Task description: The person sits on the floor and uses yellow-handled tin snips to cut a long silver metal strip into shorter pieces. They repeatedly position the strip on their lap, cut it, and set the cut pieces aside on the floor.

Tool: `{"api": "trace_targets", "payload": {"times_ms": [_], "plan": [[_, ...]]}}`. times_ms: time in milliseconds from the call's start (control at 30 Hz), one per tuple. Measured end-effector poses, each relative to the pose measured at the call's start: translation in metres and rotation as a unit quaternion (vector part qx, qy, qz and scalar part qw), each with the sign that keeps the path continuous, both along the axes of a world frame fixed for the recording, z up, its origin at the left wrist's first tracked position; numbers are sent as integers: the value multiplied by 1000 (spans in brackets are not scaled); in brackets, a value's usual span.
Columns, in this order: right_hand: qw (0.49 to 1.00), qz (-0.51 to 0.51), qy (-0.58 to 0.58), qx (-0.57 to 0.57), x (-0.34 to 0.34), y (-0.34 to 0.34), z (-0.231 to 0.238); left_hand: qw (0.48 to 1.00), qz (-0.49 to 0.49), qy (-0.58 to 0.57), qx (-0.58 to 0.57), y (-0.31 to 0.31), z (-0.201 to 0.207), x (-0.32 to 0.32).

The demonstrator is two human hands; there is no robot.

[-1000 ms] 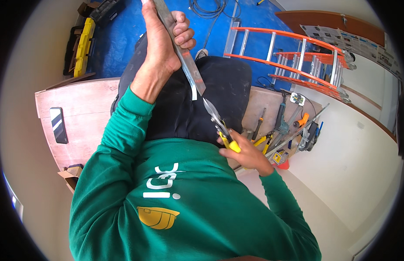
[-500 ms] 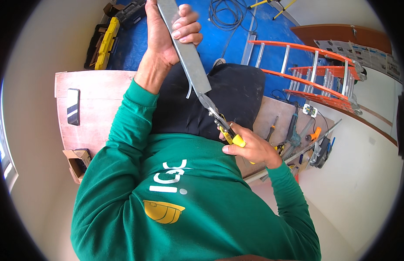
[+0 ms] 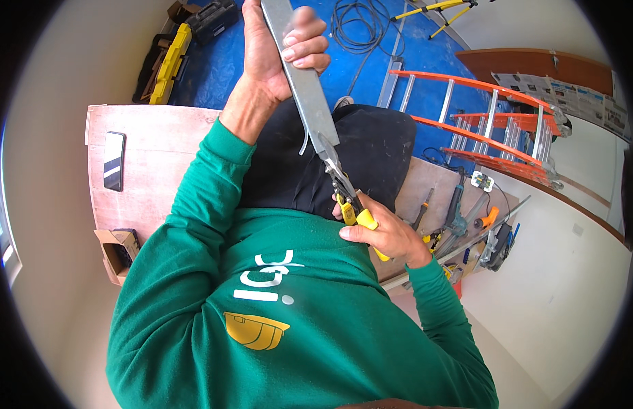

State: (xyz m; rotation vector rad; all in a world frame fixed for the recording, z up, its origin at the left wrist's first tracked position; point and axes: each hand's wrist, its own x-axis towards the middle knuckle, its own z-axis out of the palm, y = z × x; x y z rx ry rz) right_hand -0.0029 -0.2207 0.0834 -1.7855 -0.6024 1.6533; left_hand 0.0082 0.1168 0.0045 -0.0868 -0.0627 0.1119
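My left hand (image 3: 287, 51) is wrapped round a long grey metal stud (image 3: 307, 95), whose upper end runs out of the picture. The stud slants down toward my lap, and a thin bent strip (image 3: 305, 144) curls off its lower left side. In my right hand (image 3: 385, 234) are tin snips (image 3: 347, 185) with yellow-and-black handles. Their jaws lie at the lower end of the stud, over the metal. My right fingers are partly hidden behind the handles.
Left on the wooden board lie a phone (image 3: 114, 161) and an open cardboard box (image 3: 116, 252). To the right are a screwdriver (image 3: 423, 204), a teal power tool (image 3: 456, 213) and a white power strip (image 3: 481, 181). An orange ladder (image 3: 480, 85) and coiled cable (image 3: 357, 31) rest on blue floor sheeting.
The stud and my left hand have shifted slightly right and down. The snips' jaws now overlap the stud's end more, and the handles have moved a little left.
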Motion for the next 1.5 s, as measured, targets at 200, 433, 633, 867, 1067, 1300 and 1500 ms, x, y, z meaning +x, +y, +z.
{"api": "trace_targets", "payload": {"times_ms": [200,433,633,867,1067,1300,1500], "plan": [[1000,4,4,-4,-2,-2,0,1000,4,-7,2,-2,0,3],[1000,-12,8,-4,-3,-1,-2,1000,2,-1,7,-2,-1,4],[1000,-16,11,-6,-4,-1,-3,1000,4,0,2,-2,-1,4],[999,-26,12,-14,-5,0,-2,1000,4,-6,2,-3,-4,7],[999,-41,-3,-15,-8,-2,-6,1000,11,-2,8,-4,-4,8],[992,-92,-54,63,-19,2,-20,1000,11,-10,7,-6,-1,12],[997,15,-43,64,-6,9,-20,999,19,23,-17,-2,-1,4]]}}
